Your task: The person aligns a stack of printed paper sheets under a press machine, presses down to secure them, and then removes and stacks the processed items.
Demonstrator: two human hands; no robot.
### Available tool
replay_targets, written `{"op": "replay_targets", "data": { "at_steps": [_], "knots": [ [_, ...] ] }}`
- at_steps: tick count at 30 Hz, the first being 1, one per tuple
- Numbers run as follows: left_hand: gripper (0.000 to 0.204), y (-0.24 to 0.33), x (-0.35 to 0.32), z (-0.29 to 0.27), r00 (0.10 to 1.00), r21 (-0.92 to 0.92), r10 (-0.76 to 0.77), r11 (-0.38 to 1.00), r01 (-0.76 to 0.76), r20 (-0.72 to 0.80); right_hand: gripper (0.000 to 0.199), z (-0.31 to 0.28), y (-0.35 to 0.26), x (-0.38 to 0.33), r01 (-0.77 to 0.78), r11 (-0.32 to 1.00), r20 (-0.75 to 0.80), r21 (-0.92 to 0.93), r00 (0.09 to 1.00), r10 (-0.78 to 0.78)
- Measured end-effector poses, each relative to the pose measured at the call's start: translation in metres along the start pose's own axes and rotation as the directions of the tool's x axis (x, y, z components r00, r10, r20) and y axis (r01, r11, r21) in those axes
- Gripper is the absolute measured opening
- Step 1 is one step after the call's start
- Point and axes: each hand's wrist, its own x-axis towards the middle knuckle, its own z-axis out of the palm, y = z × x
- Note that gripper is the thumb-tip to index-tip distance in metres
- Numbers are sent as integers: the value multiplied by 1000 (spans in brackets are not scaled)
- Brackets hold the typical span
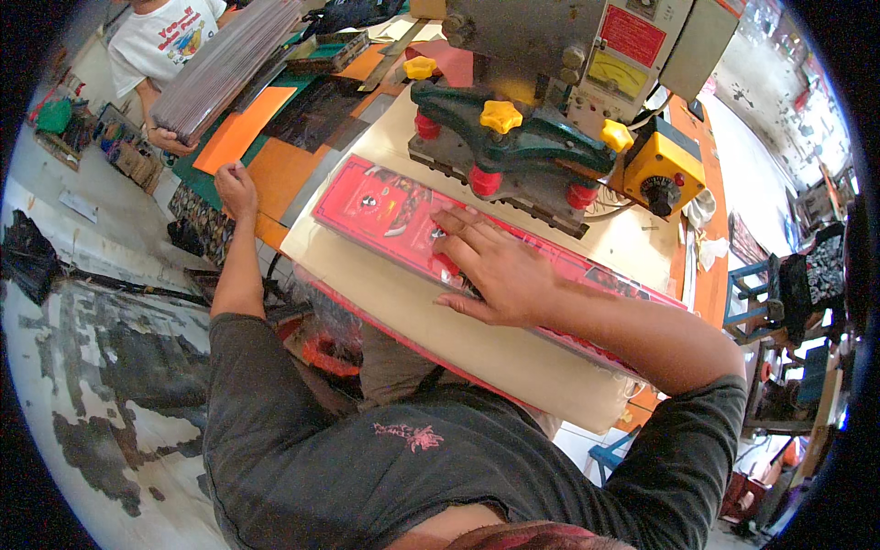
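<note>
My right hand lies palm down with its fingers spread on a long stack of red printed plastic packaging. The stack rests across a cream-coloured board in front of me. Over at the left, my left hand is closed beside the near corner of an orange sheet; whatever may be in its fingers is hidden. Just beyond the red packaging stands a press machine with a dark green arm, yellow star knobs and red collars.
At the upper left a person holds a thick stack of thin sheets. A yellow control box with a black dial sits right of the press. Near it lies a white cloth. A blue-framed chair stands at the right.
</note>
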Motion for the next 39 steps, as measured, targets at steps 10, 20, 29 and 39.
{"op": "replay_targets", "data": {
  "at_steps": [10,20,29,39],
  "knots": [
    [38,66,-18,-44,995,-363,-39,929,70,92,60,2,3,-4,-33,999,-18,-5,999,33],
    [34,83,-29,-68,984,-406,-99,901,152,149,59,1,3,-3,-22,1000,-9,-12,1000,22],
    [33,85,-45,-69,961,-394,-102,897,201,257,60,3,4,-3,-18,1000,-16,-14,1000,17],
    [27,102,-54,-82,973,-406,-91,897,173,214,60,2,5,-3,-6,1000,-22,-26,1000,5]
  ]
}}
